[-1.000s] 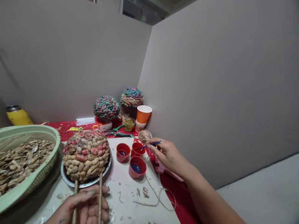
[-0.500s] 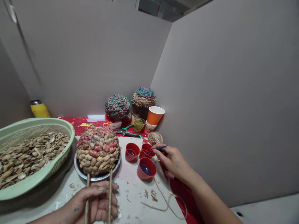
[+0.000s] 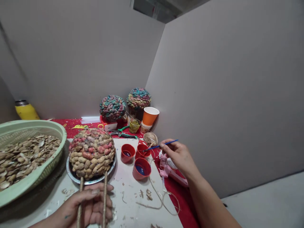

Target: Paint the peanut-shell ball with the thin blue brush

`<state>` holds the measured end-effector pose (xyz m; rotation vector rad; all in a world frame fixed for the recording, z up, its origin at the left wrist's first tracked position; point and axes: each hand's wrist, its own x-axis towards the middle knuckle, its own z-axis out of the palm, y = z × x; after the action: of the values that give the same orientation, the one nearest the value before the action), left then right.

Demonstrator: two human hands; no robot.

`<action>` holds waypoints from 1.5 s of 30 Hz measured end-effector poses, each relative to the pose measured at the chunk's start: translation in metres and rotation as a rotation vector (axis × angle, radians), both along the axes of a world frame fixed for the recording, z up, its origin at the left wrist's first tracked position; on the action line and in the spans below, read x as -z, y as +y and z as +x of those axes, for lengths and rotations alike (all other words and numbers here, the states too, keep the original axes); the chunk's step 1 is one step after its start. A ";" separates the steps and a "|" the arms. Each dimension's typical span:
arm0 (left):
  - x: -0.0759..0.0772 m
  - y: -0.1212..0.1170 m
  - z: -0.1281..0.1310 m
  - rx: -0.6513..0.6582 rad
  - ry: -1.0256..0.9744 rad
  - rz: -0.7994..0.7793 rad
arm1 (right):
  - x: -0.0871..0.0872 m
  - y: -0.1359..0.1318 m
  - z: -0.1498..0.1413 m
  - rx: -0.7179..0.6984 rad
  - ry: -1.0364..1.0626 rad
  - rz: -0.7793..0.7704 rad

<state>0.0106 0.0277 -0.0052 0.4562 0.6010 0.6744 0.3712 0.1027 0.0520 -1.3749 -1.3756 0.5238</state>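
My left hand (image 3: 91, 207) is closed around two twine-wrapped sticks (image 3: 104, 202) that run up under a dome of peanut shells (image 3: 91, 152), partly painted red, resting on a metal plate (image 3: 111, 169). My right hand (image 3: 177, 155) pinches a thin blue paintbrush (image 3: 161, 145), its tip over the rear red cup (image 3: 142, 150). Two more red paint cups sit beside it: one with dark paint (image 3: 127, 153), one with blue paint (image 3: 141, 168).
A green basket (image 3: 35, 177) of peanut shells stands at left. At the back are two painted shell domes (image 3: 112, 107), an orange paper cup (image 3: 149, 116), scissors (image 3: 123, 134), a twine ball (image 3: 150, 138) and a yellow bottle (image 3: 25, 110). A pink glue gun (image 3: 172, 171) and loose twine (image 3: 163, 199) lie at right.
My right hand has lifted the brush slightly and drawn back from the rear red cup. My left hand keeps its grip on the sticks. The view has shifted sideways.
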 end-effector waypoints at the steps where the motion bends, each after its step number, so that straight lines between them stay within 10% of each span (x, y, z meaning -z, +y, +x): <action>1: 0.002 0.000 0.000 -0.003 -0.003 0.008 | 0.000 -0.001 0.001 0.008 0.018 0.007; 9: 0.005 -0.003 0.006 -0.046 0.091 0.047 | -0.013 -0.010 0.000 0.056 0.195 0.154; 16: 0.006 -0.002 0.009 -0.053 0.132 0.044 | -0.035 -0.029 -0.070 -0.136 0.410 0.230; 25: 0.006 -0.004 0.010 -0.025 0.062 0.032 | -0.036 -0.037 -0.144 -0.347 0.206 0.288; 45: 0.005 -0.005 0.009 -0.018 0.075 0.028 | -0.023 -0.042 -0.142 -0.310 0.094 0.399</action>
<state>0.0198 0.0229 -0.0101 0.5042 0.6675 0.6861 0.2295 0.0611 0.0753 -0.8129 -1.5269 0.4765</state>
